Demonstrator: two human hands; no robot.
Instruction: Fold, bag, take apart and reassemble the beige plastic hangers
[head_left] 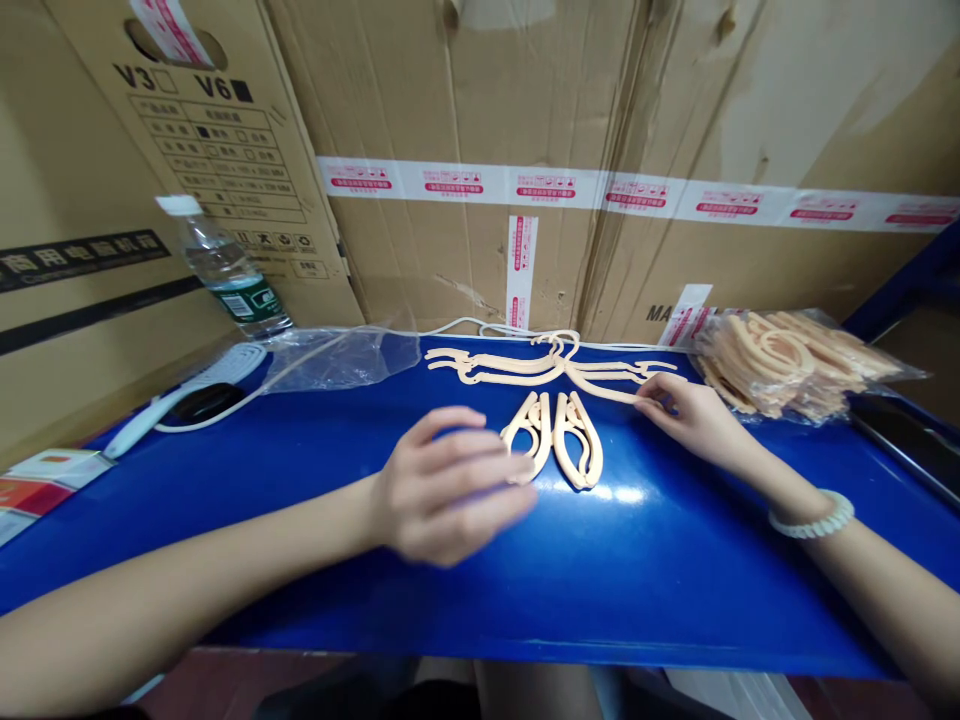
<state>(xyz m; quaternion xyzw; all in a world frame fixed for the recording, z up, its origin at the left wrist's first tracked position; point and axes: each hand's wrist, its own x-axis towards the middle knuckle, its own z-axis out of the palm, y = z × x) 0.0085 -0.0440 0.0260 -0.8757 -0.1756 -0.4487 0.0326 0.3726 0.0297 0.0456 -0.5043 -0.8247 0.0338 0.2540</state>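
My right hand pinches the right arm tip of an unfolded peach-coloured folding clothes hanger. This one lies with other unfolded hangers, stacked with their hooks toward the cardboard. Nearer to me, two folded hangers lie side by side on the blue table. My left hand hovers at the left one of them, fingers extended and a little apart, smeared by motion. Its fingertips partly cover that folded hanger; whether they touch it I cannot tell.
Plastic-bagged peach hangers sit at the back right, beside a dark flat object. At the left are a water bottle, a clear plastic bag, a light-coloured brush-like item and a black oval object. Cardboard boxes wall the back.
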